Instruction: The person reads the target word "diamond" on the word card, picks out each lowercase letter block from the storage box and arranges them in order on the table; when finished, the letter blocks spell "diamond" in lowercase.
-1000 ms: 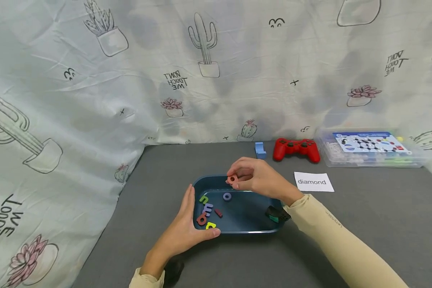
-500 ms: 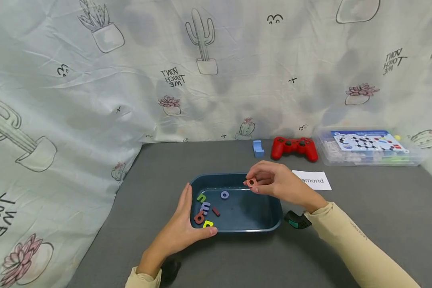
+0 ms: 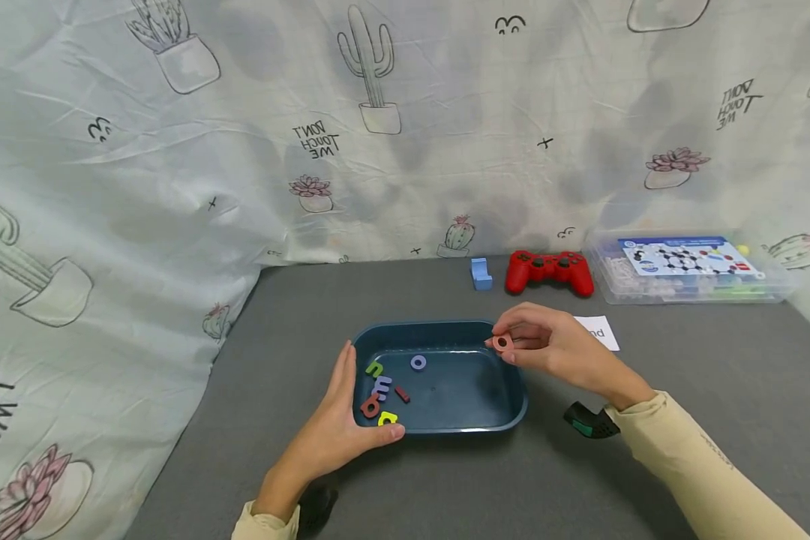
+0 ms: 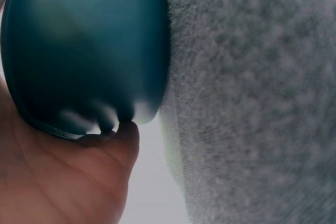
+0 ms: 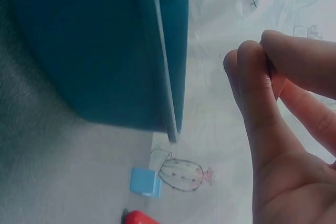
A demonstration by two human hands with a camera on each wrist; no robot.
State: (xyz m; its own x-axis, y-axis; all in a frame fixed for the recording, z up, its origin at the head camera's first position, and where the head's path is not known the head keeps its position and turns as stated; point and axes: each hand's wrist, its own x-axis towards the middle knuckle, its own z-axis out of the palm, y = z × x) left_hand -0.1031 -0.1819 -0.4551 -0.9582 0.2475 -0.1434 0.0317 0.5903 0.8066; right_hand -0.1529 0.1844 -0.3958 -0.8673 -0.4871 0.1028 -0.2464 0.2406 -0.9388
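Note:
My left hand (image 3: 334, 427) grips the near left corner of a dark blue tray (image 3: 445, 430), thumb at the front rim and fingers along the left side wall. In the left wrist view those fingertips (image 4: 126, 135) meet the tray's outer wall. My right hand (image 3: 556, 349) pinches a salmon-pink toy letter (image 3: 502, 343) with a round hole, held at the tray's far right rim. Inside the tray are a green n (image 3: 374, 369), a purple m (image 3: 381, 387), a red-brown letter (image 3: 370, 406), a yellow letter (image 3: 388, 418), a dark red bar-shaped piece (image 3: 402, 394) and a purple o (image 3: 418, 363).
Behind the right hand lies a white word card (image 3: 601, 331), partly covered. A light blue block (image 3: 481, 274), a red game controller (image 3: 549, 271) and a clear plastic case (image 3: 688, 274) line the back of the grey tabletop (image 3: 256, 375). A printed curtain (image 3: 412, 187) hangs behind.
My right hand has carried the salmon-pink letter rightward from over the tray's far middle to its right rim, covering more of the card. The left hand keeps its grip on the tray.

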